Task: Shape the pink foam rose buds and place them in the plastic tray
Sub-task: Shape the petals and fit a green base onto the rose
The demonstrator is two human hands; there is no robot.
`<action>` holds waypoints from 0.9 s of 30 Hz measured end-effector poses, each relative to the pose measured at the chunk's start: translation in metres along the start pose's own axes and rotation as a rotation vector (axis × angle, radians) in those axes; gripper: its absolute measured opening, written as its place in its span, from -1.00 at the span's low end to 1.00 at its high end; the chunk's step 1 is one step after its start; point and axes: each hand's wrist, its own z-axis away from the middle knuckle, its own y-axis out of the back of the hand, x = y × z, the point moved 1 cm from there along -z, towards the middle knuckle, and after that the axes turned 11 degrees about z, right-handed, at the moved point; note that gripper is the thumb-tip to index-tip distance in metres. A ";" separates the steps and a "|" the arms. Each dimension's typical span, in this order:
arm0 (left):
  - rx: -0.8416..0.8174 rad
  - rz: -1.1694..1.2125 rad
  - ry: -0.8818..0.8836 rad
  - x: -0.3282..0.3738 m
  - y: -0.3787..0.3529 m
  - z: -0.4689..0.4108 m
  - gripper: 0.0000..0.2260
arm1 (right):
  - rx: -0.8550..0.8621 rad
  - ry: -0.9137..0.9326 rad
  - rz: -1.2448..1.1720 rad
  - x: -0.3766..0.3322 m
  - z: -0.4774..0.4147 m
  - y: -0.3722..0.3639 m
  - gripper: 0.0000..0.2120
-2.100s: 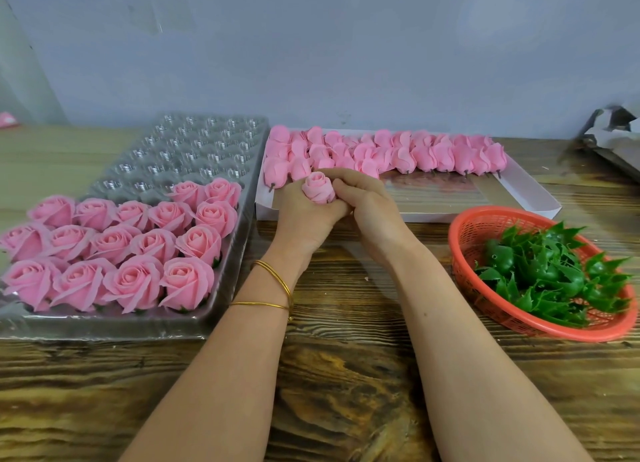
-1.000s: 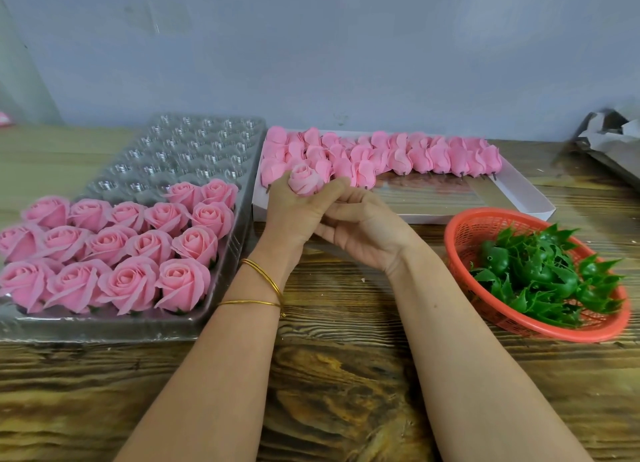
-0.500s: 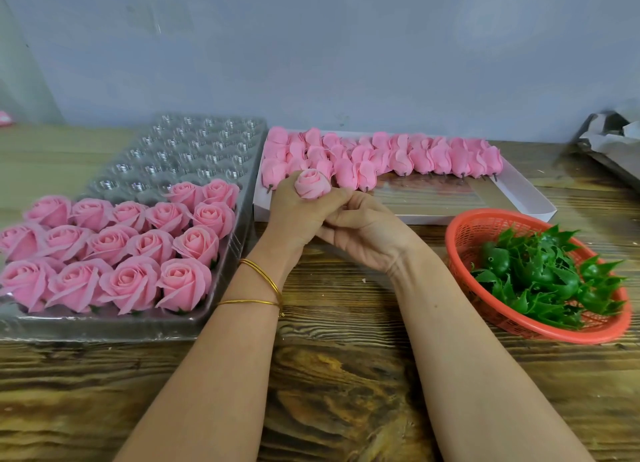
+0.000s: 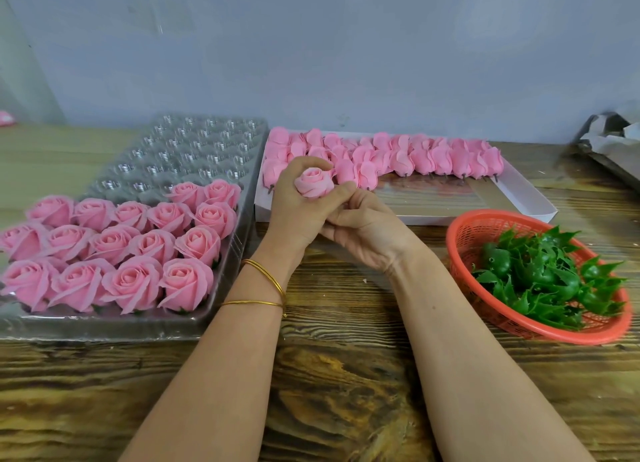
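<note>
The left hand [image 4: 294,205] has its fingers curled closely round the lower part of one pink rose bud [image 4: 313,182] and holds it upright, with the spiral centre turned up towards the camera. The right hand [image 4: 363,229] is also curled, and its fingertips [image 4: 343,192] pinch the outer petal on the bud's right side. The bud is in the air above the near left corner of the white box [image 4: 519,198], not yet in the plastic tray [image 4: 194,143]. The petals look soft, matt and thin. The tray is clear and glossy with round moulded cups, and its near rows are filled with opened roses [image 4: 138,253]. In the box, tight unshaped buds [image 4: 433,158] lie in rows. A red mesh basket [image 4: 460,240] holds spiky green calyxes [image 4: 540,274] on the rough-grained wooden table [image 4: 329,375]. Compared with half a second before, the hands and the bud are almost in the same place, and the tray holds the same roses.
</note>
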 end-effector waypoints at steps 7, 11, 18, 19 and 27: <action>0.038 0.060 -0.015 -0.002 0.000 0.001 -0.64 | 0.066 0.074 0.074 0.000 -0.003 -0.002 -0.66; 0.029 0.065 -0.005 -0.001 0.000 0.002 -0.54 | 0.117 0.172 0.267 -0.002 -0.003 0.000 -0.65; 0.024 -0.061 -0.070 0.006 -0.002 0.003 -0.56 | 0.353 0.284 0.804 0.002 -0.007 0.010 -0.80; 0.024 -0.099 -0.091 0.008 -0.003 0.004 -0.60 | 0.368 0.285 0.854 0.003 -0.008 0.011 -0.80; -0.001 -0.358 -0.233 0.004 -0.003 0.005 -0.82 | 0.411 0.332 1.053 0.007 -0.011 0.014 -0.64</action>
